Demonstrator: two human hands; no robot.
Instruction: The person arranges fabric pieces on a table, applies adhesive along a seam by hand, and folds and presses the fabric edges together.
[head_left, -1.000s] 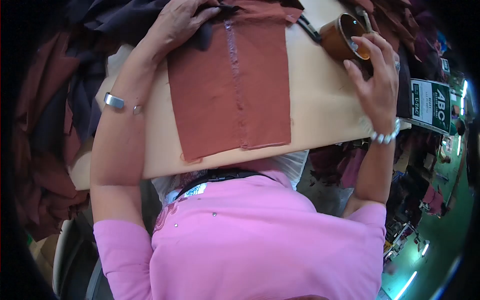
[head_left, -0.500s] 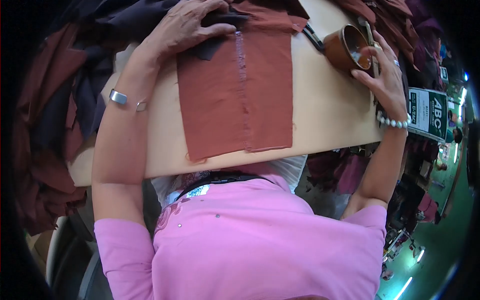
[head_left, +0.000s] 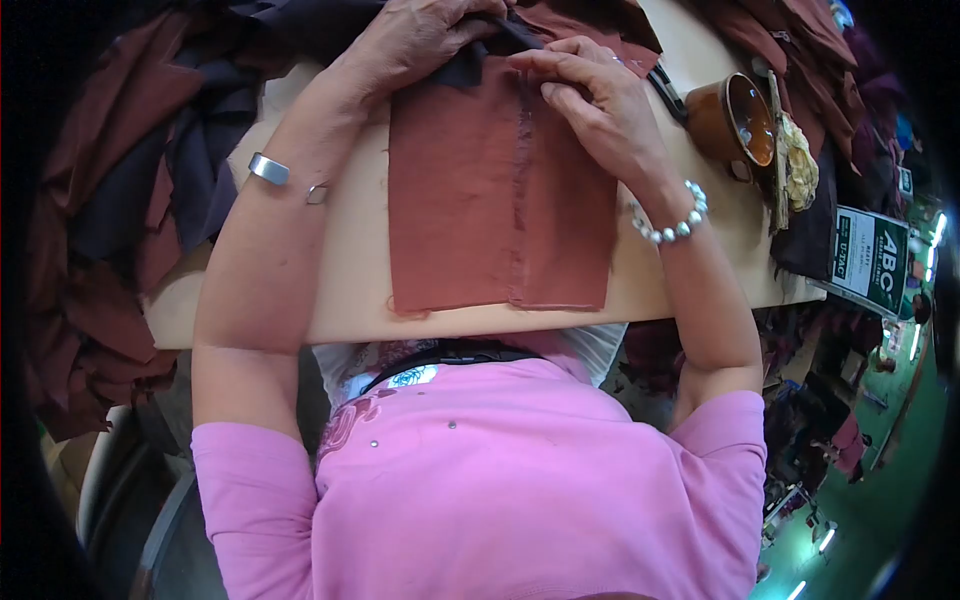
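Observation:
A rust-brown cloth panel (head_left: 450,200) lies flat in front of me, with a frayed seam running down its length. My left hand (head_left: 425,40) is at its top edge, closed on a dark cloth piece (head_left: 465,68) that overlaps the panel. Over the top of the seam is my right hand (head_left: 600,100), its index finger stretched along the cloth and its thumb apart below. Nothing shows in its grasp, though some fingertips are hidden by the dark cloth. To its right stands a brown glazed bowl (head_left: 705,120) with something shiny and wet inside.
A pale table (head_left: 350,290) bears the work. A black slender tool (head_left: 667,92) lies beside the bowl, with a stick (head_left: 778,150) and a yellowish crumpled lump (head_left: 797,165) on its far side. Dark and rust cloths (head_left: 120,150) heap at left. A green-white ABC packet (head_left: 870,260) sits at right.
My right hand has left the bowl and moved left to the top of the seam. My left hand stays at the dark cloth. The view has shifted slightly.

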